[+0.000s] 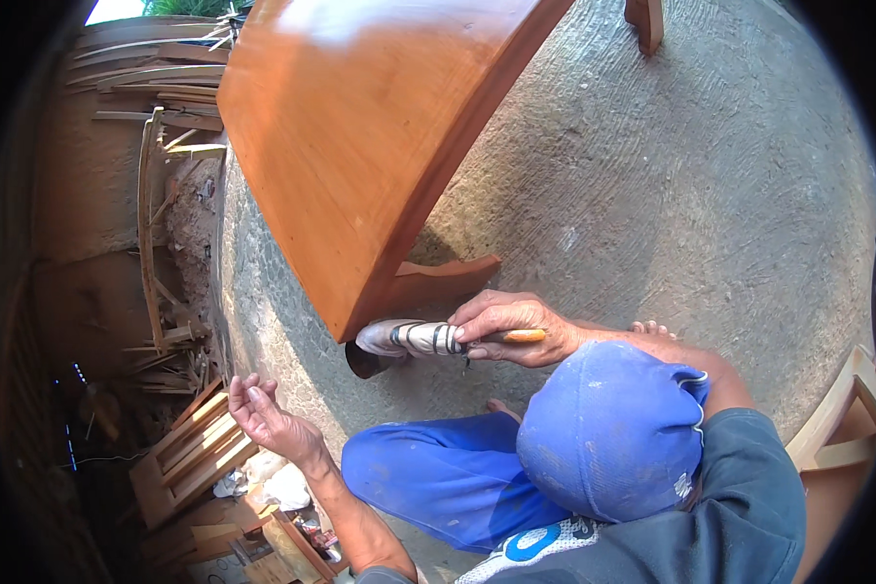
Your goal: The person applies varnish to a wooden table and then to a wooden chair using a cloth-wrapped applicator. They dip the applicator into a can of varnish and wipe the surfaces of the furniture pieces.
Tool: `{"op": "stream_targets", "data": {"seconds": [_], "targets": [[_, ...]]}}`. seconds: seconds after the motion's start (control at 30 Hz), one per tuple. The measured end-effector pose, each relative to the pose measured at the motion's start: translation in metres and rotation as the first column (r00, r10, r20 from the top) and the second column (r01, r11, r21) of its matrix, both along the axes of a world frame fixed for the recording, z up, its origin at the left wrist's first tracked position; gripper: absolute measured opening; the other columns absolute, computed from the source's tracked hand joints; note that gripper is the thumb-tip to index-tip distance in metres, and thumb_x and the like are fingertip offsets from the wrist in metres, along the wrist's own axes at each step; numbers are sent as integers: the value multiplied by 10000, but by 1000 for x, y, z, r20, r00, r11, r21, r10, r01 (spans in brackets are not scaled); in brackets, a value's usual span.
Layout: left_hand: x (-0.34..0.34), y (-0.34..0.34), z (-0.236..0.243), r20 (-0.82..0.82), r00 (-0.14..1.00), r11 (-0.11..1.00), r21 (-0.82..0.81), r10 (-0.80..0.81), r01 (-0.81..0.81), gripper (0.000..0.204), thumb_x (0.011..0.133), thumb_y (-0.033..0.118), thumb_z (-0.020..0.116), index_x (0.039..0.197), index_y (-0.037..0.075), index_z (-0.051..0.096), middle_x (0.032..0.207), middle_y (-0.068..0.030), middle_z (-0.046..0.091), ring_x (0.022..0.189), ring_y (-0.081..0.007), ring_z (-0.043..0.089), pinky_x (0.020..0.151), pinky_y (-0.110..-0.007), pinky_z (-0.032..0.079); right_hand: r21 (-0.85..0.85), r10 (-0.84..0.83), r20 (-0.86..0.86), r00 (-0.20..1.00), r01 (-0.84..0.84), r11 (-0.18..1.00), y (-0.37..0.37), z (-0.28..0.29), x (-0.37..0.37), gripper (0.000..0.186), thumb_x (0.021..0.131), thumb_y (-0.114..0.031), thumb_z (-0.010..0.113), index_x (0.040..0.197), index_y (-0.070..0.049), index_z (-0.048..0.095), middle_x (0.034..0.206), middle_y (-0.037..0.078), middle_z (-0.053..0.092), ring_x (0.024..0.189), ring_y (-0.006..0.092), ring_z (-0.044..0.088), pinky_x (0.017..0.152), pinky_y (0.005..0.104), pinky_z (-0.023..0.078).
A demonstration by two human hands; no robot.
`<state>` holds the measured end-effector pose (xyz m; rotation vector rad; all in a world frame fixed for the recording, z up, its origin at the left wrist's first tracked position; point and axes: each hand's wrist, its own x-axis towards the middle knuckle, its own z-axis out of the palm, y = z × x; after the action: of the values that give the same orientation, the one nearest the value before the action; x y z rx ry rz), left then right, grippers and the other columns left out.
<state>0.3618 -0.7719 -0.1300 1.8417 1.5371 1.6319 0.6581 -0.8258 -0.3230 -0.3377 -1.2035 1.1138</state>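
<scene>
Neither my left hand nor my right hand shows. Below me a person in a blue cap (603, 428) crouches beside a glossy orange-brown wooden piece (341, 146). Their right hand (516, 326) grips a pale cloth-wrapped bundle bound with dark bands (419, 339), along with an orange-handled tool (524, 336). The bundle's end is at the piece's lower corner, touching or very close, over a dark object (362, 362) that is partly hidden. Their left hand (263, 414) is raised off to the left with fingers partly curled, nothing visible in it.
Rough concrete floor (701, 195) surrounds the piece, with a wooden leg (647, 24) at top. Scrap boards (156, 73) are piled along the left. A slatted wooden part (190, 457) and rubbish (282, 487) lie lower left. A pale wooden frame (847, 409) stands at right.
</scene>
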Motion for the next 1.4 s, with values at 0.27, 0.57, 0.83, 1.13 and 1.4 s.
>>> {"op": "stream_targets", "data": {"seconds": [0.27,0.57,0.83,1.13,1.4], "targets": [[5,10,-10,-32,998,996,-59,60,-62,240,1027,134,509,1250,45,521,1073,-61,587,869,-104,560,804,-251,488,84,-59,-62,996,64,994,10,-5,-14,291,844,-47,755,1120,-66,664,1134,138,645,1044,270,654,861,360,547],[-19,22,-22,-38,988,986,-65,151,-154,221,1023,143,513,1229,64,523,991,-32,590,745,-79,557,697,-228,489,-3,-277,-43,960,277,961,23,-2,83,243,841,-37,758,1075,-52,696,1101,129,662,1026,234,658,857,339,551],[-25,22,-21,-92,974,972,-89,208,-216,286,1017,146,485,1269,18,522,1038,-71,585,849,-130,521,770,-269,449,-160,-477,-198,856,452,878,46,11,249,150,895,-100,721,1017,-18,688,946,58,664,801,114,644,705,263,561],[-28,32,-28,-115,969,969,-92,216,-227,286,1013,108,454,1278,21,518,992,-73,593,795,-127,501,749,-258,440,-105,-858,-5,514,853,512,68,27,407,147,914,-148,700,1024,-52,686,981,60,686,870,144,667,770,290,569],[-21,31,-22,-64,977,972,-105,205,-211,279,1012,119,470,1275,33,512,981,-64,584,760,-109,511,712,-233,458,230,-994,66,-88,971,-70,84,67,403,132,916,9,633,1047,14,645,957,91,646,843,169,627,739,289,524]]}}
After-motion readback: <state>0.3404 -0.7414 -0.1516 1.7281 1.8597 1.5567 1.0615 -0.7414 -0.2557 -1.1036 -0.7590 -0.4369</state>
